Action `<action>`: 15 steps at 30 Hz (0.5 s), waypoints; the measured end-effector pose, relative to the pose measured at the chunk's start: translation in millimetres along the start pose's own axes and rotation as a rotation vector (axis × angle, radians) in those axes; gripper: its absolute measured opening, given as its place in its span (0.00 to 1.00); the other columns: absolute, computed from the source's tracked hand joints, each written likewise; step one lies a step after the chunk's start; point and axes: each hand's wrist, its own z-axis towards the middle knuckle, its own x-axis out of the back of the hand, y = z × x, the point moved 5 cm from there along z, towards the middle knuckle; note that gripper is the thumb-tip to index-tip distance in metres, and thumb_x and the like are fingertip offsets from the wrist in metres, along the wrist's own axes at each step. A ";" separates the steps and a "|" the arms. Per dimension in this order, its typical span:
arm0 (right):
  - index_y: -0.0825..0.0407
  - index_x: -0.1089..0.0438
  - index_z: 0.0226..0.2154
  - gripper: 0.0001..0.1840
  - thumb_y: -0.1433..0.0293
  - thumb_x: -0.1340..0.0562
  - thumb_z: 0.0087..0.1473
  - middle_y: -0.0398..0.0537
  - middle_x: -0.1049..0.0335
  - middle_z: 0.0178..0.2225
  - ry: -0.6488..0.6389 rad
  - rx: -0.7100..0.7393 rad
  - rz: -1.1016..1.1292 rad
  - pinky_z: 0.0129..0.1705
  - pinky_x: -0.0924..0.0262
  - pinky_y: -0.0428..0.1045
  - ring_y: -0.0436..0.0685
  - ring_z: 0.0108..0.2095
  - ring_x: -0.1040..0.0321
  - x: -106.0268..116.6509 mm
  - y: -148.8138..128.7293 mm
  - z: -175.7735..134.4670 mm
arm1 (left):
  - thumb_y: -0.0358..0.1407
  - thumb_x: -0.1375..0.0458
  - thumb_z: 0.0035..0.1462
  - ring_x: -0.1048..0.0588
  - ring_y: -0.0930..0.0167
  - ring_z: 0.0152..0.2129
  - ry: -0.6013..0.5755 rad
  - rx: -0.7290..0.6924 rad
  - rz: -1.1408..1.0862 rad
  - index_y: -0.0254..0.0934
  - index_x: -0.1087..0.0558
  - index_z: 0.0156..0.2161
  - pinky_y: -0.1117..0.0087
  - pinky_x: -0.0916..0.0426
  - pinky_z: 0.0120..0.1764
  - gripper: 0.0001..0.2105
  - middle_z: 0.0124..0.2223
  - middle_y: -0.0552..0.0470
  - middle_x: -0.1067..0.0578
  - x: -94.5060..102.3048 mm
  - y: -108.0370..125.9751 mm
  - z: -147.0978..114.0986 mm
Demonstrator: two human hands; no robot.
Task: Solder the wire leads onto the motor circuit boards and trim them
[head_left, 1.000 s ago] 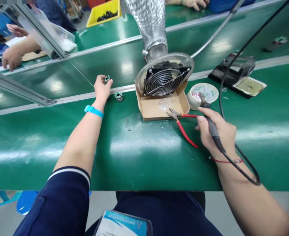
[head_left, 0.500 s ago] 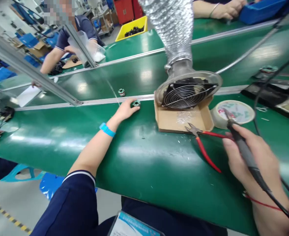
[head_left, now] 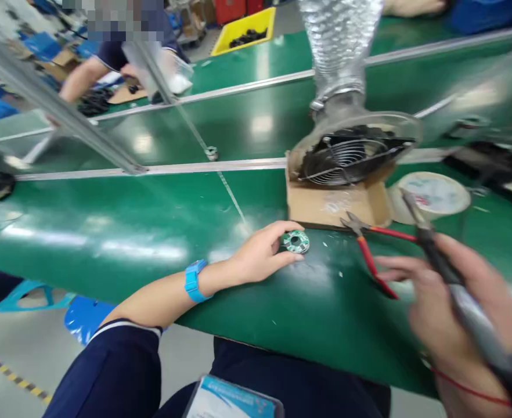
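My left hand point(head_left: 262, 253), with a blue watch at its wrist, is closed on a small round motor stator point(head_left: 298, 241) with a green ring-shaped circuit board facing up. It is over the near part of the green bench. A soldering iron point(head_left: 441, 261) is gripped in my right hand point(head_left: 447, 307), its tip pointing up and away; this hand is blurred. Beside its fingertips lie red-handled side cutters point(head_left: 364, 244), jaws at the cardboard tray's point(head_left: 299, 206) front edge. I cannot tell whether the fingers touch the handle.
Behind the tray stands a fume fan point(head_left: 347, 159) on a silver duct point(head_left: 343, 52). A tape roll point(head_left: 434, 194) sits to its right. Another stator point(head_left: 211, 153) stands beyond the metal rail point(head_left: 195, 168). Across the bench a person point(head_left: 90, 72) works near a yellow bin point(head_left: 221, 43).
My left hand has brought the stator from near the rail toward me and to the right. My right hand has shifted slightly with the soldering iron, and the camera view has moved.
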 end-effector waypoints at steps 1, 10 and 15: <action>0.38 0.36 0.57 0.22 0.62 0.42 0.61 0.45 0.23 0.29 -0.081 -0.029 0.087 0.29 0.28 0.55 0.58 0.26 0.24 -5.2 -9.3 -1.2 | 0.37 0.35 0.56 0.39 0.75 0.21 -0.040 0.028 -0.047 0.38 0.31 0.53 0.72 0.40 0.26 0.20 0.26 0.59 0.36 -9.6 0.7 -1.2; 0.44 0.43 0.58 0.29 0.75 0.39 0.56 0.39 0.30 0.35 -0.460 0.018 0.392 0.45 0.30 0.46 0.47 0.35 0.28 -30.8 -54.0 4.1 | 0.43 0.34 0.57 0.39 0.77 0.23 -0.218 -0.033 -0.100 0.40 0.26 0.51 0.73 0.42 0.27 0.19 0.32 0.57 0.36 -37.8 13.7 -8.2; 0.45 0.44 0.59 0.28 0.74 0.40 0.58 0.40 0.31 0.36 -0.595 -0.058 0.405 0.49 0.32 0.48 0.48 0.39 0.29 -36.6 -51.9 2.4 | 0.46 0.36 0.59 0.40 0.77 0.23 -0.243 -0.061 -0.065 0.41 0.26 0.54 0.73 0.43 0.28 0.20 0.31 0.58 0.37 -35.8 16.1 -14.9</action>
